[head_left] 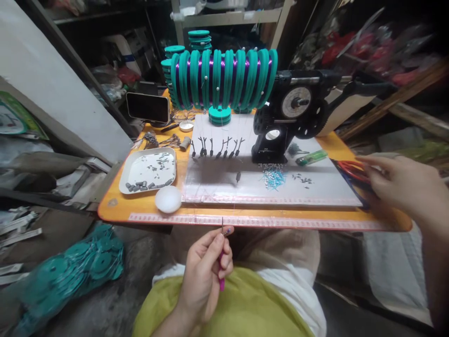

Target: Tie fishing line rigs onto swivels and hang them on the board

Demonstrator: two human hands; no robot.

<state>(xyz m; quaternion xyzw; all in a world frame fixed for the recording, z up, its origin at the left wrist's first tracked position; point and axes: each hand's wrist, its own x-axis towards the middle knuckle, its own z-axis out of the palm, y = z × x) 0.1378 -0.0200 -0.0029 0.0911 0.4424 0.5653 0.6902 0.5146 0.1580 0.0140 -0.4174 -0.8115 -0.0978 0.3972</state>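
My left hand (207,264), at the table's front edge, is closed on a thin tool with a purple handle (222,282) and a slim, dark metal tip pointing up. A tiny bluish piece (227,231) shows at its fingertips, too small to name. At the table's right side, my right hand (396,180) is at a red-handled tool (352,171). Its fingers are blurred, and I cannot tell whether they grip the handles. Fine lines run down from a row of green spools (224,77) wound with purple line, and small dark forked pieces (219,153) hang there.
A black machine (298,112) stands right of the spools. On the white board (210,187) lie blue-and-white bits (274,178) and small dark pieces (302,180). A white tray (122,180) of grey weights, a white bowl (168,200) and a phone (147,107) are at left.
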